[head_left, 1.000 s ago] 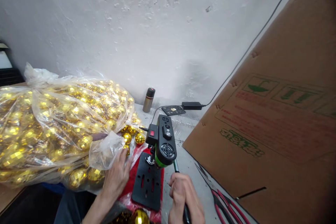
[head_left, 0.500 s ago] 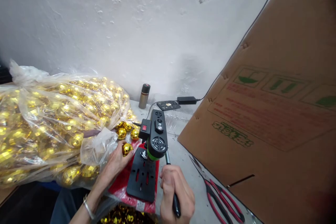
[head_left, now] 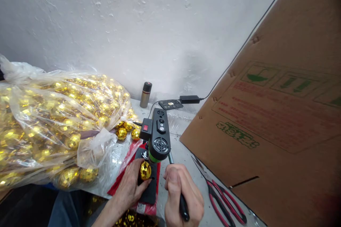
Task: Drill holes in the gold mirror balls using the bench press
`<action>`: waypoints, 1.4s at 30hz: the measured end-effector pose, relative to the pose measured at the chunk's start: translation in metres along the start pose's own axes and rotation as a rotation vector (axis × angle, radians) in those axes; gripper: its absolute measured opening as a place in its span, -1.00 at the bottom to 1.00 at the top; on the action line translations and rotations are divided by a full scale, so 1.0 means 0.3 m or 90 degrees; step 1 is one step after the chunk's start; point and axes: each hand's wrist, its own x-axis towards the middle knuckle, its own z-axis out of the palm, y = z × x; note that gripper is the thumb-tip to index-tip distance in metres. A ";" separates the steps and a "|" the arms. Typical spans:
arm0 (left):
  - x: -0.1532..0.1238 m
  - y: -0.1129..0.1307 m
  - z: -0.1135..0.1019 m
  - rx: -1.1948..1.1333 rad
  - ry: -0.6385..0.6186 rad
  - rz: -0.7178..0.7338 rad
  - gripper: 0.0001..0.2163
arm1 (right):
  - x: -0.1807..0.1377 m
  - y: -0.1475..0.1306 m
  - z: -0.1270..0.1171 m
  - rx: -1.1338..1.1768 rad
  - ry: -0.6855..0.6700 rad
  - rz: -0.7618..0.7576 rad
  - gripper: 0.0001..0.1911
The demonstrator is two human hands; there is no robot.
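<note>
My left hand (head_left: 131, 183) grips a gold mirrored ball (head_left: 145, 170) between thumb and fingers, over the black slotted base (head_left: 149, 194) of a small bench drill press. The ball sits just below the front end of the press's black head (head_left: 160, 136), which hides any bit above it. Closed round the black grip of the press's lever (head_left: 183, 207) is my right hand (head_left: 182, 195), to the right of the base. Red plastic (head_left: 114, 186) lies under the base.
A clear bag (head_left: 64, 120) full of gold balls fills the left, with loose balls (head_left: 121, 133) at its mouth. Red-handled scissors (head_left: 221, 198) lie on the right beside a large carton (head_left: 239, 113). Behind the press are a bottle (head_left: 145, 94), a phone (head_left: 171, 104) and a power adapter (head_left: 190, 99).
My left hand has brought the gold ball right and nearer, from beside the press to over its base. The right hand stays on the lever, slightly lower and further right.
</note>
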 end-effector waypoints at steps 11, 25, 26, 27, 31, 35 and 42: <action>0.012 0.053 -0.075 -0.027 -0.065 -0.087 -0.51 | -0.030 -0.013 0.009 0.002 0.013 0.041 -0.72; 0.027 0.088 -0.089 0.007 -0.109 -0.066 -0.52 | -0.029 -0.005 0.009 0.002 0.019 0.028 -0.72; 0.024 0.086 -0.090 0.012 -0.116 -0.056 -0.52 | -0.031 -0.007 0.009 0.002 0.020 0.036 -0.72; 0.021 0.082 -0.090 0.016 -0.123 -0.048 -0.52 | -0.033 -0.009 0.010 0.004 0.018 0.041 -0.71; 0.011 0.060 -0.089 0.014 -0.118 -0.055 -0.49 | -0.040 -0.016 0.011 0.005 0.019 0.051 -0.71; 0.017 0.065 -0.089 0.012 -0.107 -0.087 -0.48 | -0.037 -0.020 0.011 -0.002 0.016 0.061 -0.71; 0.059 0.105 -0.077 0.079 -0.143 -0.086 -0.62 | -0.024 -0.021 0.007 -0.001 0.011 0.059 -0.72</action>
